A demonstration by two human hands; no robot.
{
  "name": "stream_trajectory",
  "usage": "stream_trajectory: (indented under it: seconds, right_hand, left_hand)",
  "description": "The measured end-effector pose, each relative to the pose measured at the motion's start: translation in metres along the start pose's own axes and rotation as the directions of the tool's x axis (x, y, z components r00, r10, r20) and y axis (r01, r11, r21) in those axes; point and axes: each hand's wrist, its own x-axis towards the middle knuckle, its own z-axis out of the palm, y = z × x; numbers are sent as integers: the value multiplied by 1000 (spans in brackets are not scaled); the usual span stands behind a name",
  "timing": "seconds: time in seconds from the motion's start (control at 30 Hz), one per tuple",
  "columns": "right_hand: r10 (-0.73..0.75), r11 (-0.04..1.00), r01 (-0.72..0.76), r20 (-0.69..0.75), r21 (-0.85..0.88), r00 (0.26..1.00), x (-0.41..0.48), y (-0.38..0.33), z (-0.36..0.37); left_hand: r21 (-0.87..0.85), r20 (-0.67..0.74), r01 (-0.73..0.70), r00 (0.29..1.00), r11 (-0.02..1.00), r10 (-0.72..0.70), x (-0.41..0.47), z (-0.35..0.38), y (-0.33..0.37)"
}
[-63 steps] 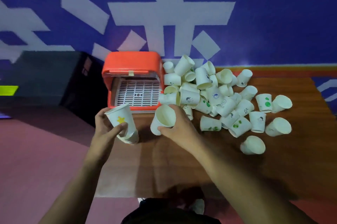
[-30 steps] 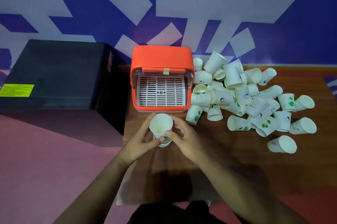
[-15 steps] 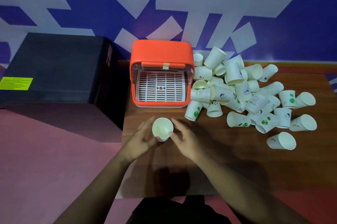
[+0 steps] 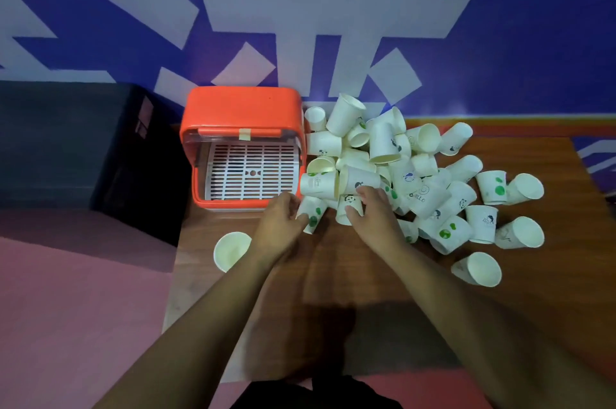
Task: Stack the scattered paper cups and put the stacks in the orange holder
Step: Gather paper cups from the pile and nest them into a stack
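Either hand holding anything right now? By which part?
Left hand pinches the green-dot cup by its side wall; right hand grips the panda-print cup by its side wall.

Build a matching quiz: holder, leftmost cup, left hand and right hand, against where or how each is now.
1. holder
2. leftmost cup
3. left hand
4. right hand

A. holds panda cup
B. upright, standing alone
C. touches green-dot cup
D. no cups inside

Pairs: 1-D, 2-B, 3-C, 4-A
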Motion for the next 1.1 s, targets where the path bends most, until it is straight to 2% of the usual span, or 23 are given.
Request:
stream_trajectory:
  seconds: [0.13,0.3,0.63,0.73,0.87,0.93,1.0,1.1]
  right_hand:
    - [-37,999,37,58,-14,998,29,8,3]
    - [-20,999,24,116,-28,993,58,2,21]
    - [-57,998,55,83,32,995,78,6,26]
    - [-51,997,47,76,57,996,76,2,31]
    - [-53,998,54,101,-10,993,72,-5,35]
    - [-65,998,65,102,3,993,69,-11,32]
    - [-48,998,44,89,47,995,65,-15,27]
    - [-36,989,31,31,146,999,56,-16,13]
  left_hand:
    - [109,-14,200,980,974,-200,23,46,-19]
    - [119,-27,313,950,942,-312,44,84,-39]
    - [110,-80,287,957,952,-279,56,112,-68]
    - [98,-68,331,943,938,-326,45,111,-68]
    - [67,-54,385,923,921,-382,3,103,-65]
    - [6,-54,336,941,942,-335,-22,93,-60]
    - [-128,-25,269,961,955,-274,-47,78,-54]
    - [-307,38,204,979,930,-202,-75,48,-40]
